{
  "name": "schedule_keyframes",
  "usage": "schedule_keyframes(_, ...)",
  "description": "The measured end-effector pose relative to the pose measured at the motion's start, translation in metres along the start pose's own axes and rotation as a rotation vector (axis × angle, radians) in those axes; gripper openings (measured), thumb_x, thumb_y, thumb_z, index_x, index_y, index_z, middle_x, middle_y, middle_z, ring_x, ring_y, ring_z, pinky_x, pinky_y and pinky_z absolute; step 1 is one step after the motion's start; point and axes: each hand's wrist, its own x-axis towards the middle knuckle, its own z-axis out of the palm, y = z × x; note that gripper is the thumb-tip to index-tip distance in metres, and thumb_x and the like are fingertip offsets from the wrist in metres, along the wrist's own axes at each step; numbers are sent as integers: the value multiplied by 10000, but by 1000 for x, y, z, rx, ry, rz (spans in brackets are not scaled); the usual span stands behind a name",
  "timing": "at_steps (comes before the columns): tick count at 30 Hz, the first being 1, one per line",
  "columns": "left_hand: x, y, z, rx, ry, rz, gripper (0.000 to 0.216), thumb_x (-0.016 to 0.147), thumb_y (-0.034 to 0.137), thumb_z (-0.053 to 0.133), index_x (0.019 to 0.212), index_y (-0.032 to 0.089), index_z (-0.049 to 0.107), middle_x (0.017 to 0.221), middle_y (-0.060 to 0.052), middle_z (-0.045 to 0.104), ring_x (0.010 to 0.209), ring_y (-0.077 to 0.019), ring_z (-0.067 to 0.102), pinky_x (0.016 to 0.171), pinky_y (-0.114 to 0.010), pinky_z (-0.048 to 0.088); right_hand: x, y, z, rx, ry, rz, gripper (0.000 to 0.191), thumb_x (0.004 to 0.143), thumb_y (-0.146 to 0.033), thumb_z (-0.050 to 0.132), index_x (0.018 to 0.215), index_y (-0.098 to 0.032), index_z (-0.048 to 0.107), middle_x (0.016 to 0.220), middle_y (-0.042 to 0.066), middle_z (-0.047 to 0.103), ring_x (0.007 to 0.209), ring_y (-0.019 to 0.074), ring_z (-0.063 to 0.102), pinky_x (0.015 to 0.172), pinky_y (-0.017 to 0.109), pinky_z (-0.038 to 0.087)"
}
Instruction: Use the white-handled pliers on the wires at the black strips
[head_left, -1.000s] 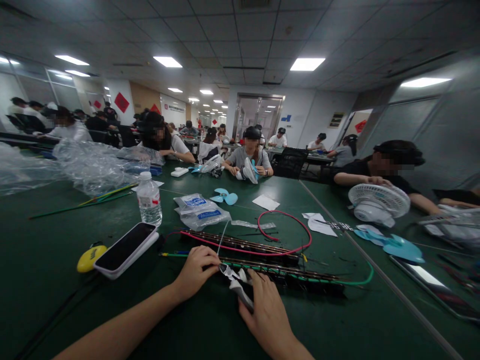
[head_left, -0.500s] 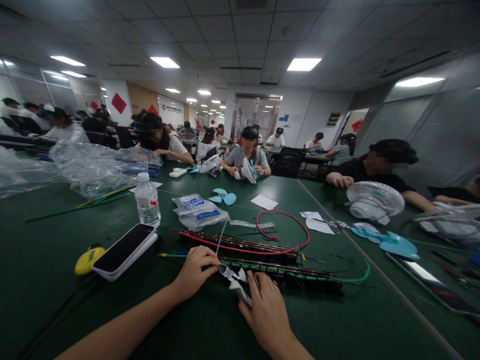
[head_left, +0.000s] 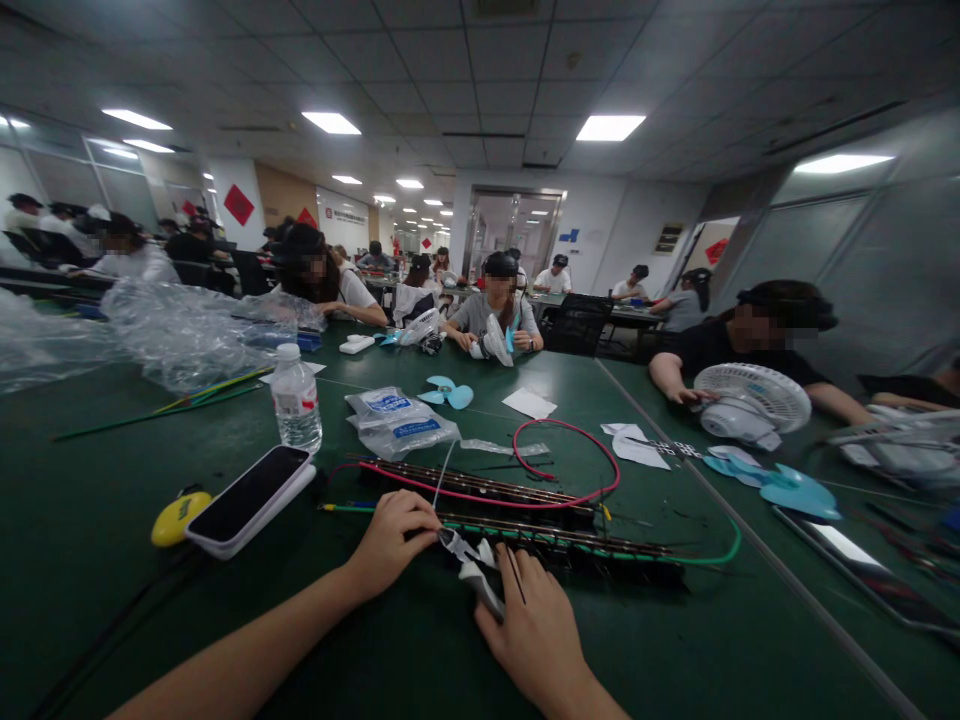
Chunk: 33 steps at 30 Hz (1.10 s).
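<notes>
My right hand [head_left: 536, 620] is closed around the grey-and-white handles of a pair of pliers [head_left: 474, 572]. The plier jaws point left, toward the fingertips of my left hand [head_left: 396, 540]. Those fingertips are pinched together beside the jaws; what they hold is too small to make out. A thin white strip [head_left: 444, 472] rises just behind the left fingers. Right behind both hands lies a long dark strip with copper-coloured bars [head_left: 555, 532], with a green wire [head_left: 705, 562] along it. A second such strip [head_left: 480, 488] lies farther back, with a red wire [head_left: 616, 455] looping over it.
Left of my hands are a phone [head_left: 251, 500], a yellow rounded object [head_left: 180, 518] and a water bottle [head_left: 295, 400]. Plastic bags [head_left: 401, 420] and a blue fan blade [head_left: 445, 392] lie beyond. Co-workers sit around the table; one at right handles a white fan [head_left: 750, 400].
My hands and the pliers stay almost in place. The hand of the co-worker at right has shifted slightly down toward the fan.
</notes>
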Motion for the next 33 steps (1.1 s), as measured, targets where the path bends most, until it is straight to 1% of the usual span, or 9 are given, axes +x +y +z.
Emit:
schedule_keyframes(5,0,1,-1,0,2,-5,64,797,201,659,809,244,705,915,-13,676,913,-210,582,859,-375,364,1,1,2,27,-4,15,425,729,-297,551,1132,-163,522,971,115,606,869,261,550,759,372,423)
schedule_keyframes(12,0,2,-2,-5,-9,-4,82,794,183,663,822,245,709,925,-14,672,922,-210,578,858,-373,360,5,-2,-8,22,-27,27,432,751,-294,536,1154,-136,534,1019,135,594,943,285,525,833,409,401)
schedule_keyframes(17,1,0,-1,-4,-11,4,76,795,208,667,833,249,719,927,-15,672,925,-212,576,861,-375,362,4,-2,-6,0,-69,51,459,754,-327,545,1169,-132,541,1093,148,581,1005,292,512,872,403,389)
schedule_keyframes(20,1,-1,0,-4,-5,9,81,793,202,672,833,251,721,921,-12,673,919,-207,577,863,-374,359,4,0,-4,-4,-83,51,461,755,-331,544,1169,-126,542,1103,153,584,1017,294,515,883,401,391)
schedule_keyframes(25,0,-3,2,0,13,24,84,786,197,676,827,253,723,920,-15,676,919,-210,577,859,-377,364,5,4,-1,16,-98,30,441,733,-290,569,1145,-138,545,1062,135,614,978,277,553,862,383,418)
schedule_keyframes(28,-1,-4,3,2,14,30,91,783,193,680,834,257,723,922,-14,675,919,-210,575,857,-378,366,5,5,1,22,-95,43,428,721,-283,582,1127,-152,548,1019,121,632,940,269,577,812,370,442)
schedule_keyframes(33,0,-6,3,9,9,36,99,775,185,693,836,258,720,923,-7,668,920,-207,572,856,-378,363,5,4,2,37,-124,53,425,716,-263,594,1125,-155,553,1013,113,645,917,250,596,795,344,456)
